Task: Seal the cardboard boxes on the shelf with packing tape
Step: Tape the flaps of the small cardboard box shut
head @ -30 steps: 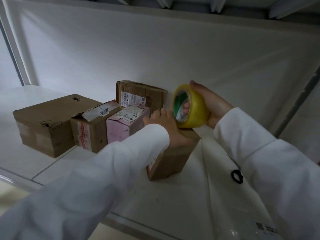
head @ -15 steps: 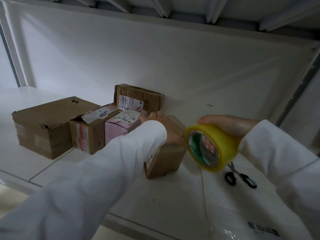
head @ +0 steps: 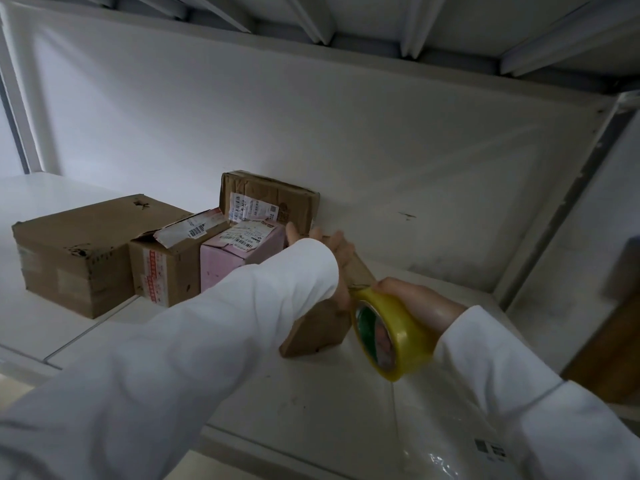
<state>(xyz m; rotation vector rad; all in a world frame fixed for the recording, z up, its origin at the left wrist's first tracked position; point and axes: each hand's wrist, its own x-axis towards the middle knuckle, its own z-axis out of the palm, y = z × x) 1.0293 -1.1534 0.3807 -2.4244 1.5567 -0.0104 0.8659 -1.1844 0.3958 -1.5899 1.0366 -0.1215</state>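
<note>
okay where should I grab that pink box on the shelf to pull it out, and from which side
Grip the pink box across its near front end, thumb on top and fingers on the bare right side, coming from the front. Its left side sits against a brown box and another box stands behind it, so only the front and right look free.

On the shelf point(head: 311, 403) your left hand point(head: 337, 258) rests atop the near box point(head: 317, 332), and your right hand point(head: 420, 303) holds the tape roll point(head: 398, 332) against that box's right side. Left of it four boxes cluster: the big box point(head: 76, 251) farthest left, then the torn box point(head: 166, 268), then the labelled box point(head: 239, 254), with the back box point(head: 273, 202) behind, against the wall point(head: 346, 133).
</note>
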